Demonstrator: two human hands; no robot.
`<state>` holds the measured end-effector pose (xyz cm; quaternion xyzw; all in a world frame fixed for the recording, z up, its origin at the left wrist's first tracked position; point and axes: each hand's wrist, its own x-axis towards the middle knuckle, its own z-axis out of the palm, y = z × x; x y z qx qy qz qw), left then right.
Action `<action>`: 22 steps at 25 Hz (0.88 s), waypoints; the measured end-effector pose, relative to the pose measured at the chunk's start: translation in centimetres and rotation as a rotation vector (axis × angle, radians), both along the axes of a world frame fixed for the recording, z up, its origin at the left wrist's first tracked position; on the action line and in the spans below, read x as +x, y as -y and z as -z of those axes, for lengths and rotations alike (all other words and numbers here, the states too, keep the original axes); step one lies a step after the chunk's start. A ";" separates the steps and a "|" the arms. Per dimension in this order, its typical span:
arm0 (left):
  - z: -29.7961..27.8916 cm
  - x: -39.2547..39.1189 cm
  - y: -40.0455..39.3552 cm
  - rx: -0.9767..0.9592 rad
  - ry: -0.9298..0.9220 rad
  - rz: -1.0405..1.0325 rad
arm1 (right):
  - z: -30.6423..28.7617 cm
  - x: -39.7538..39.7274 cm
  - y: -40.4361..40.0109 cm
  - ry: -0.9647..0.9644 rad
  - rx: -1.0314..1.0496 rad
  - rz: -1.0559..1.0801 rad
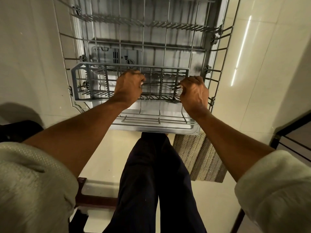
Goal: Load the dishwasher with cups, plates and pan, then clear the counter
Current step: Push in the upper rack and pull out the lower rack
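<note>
The dishwasher door [151, 126] lies open below me, with the grey wire lower rack [143, 46] pulled out over it. No dishes show in the rack. A grey plastic cutlery basket [80, 81] sits across the rack's near part, and a fork or similar cutlery lies inside it. My left hand [128, 85] grips the basket near its middle, fingers curled round its bars. At the basket's right end my right hand [195, 91] holds it in a curled grip. No cups, plates or pan are in view.
Cream floor tiles [252, 81] surround the dishwasher. A striped woven mat [198, 157] lies on the floor at the door's right corner. My dark trousered legs [154, 182] stand just in front of the door. A dark framed edge [292, 137] is at the right.
</note>
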<state>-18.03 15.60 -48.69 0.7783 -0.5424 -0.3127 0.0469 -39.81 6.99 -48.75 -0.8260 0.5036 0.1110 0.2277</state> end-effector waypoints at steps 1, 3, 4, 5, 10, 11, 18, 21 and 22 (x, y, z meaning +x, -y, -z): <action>0.0 0.0 0.0 0.000 -0.007 -0.002 | -0.1 -0.1 0.0 -0.004 0.003 -0.012; 0.0 0.0 -0.1 0.001 -0.019 -0.012 | -0.2 -0.2 -0.1 -0.011 0.017 -0.035; 0.0 -0.1 -0.1 0.002 -0.021 -0.016 | -0.3 -0.2 -0.2 -0.009 0.019 -0.040; -0.1 -0.1 -0.1 0.002 -0.020 -0.017 | -0.4 -0.2 -0.3 -0.005 0.018 -0.037; -0.1 0.0 -0.7 0.014 -0.003 -0.017 | -0.9 0.2 -0.7 -0.010 0.027 -0.032; 0.0 0.1 -0.8 0.027 0.001 -0.020 | -1.0 0.2 -0.7 -0.016 0.031 -0.034; 0.6 0.7 -0.7 0.066 0.022 -0.019 | -1.2 0.8 -0.5 -0.055 0.052 -0.020; 0.7 0.7 -0.9 0.057 0.022 -0.023 | -1.2 0.8 -0.6 -0.050 0.050 -0.019; 0.6 0.7 -0.9 0.058 0.021 -0.024 | -1.2 0.8 -0.6 -0.051 0.048 -0.020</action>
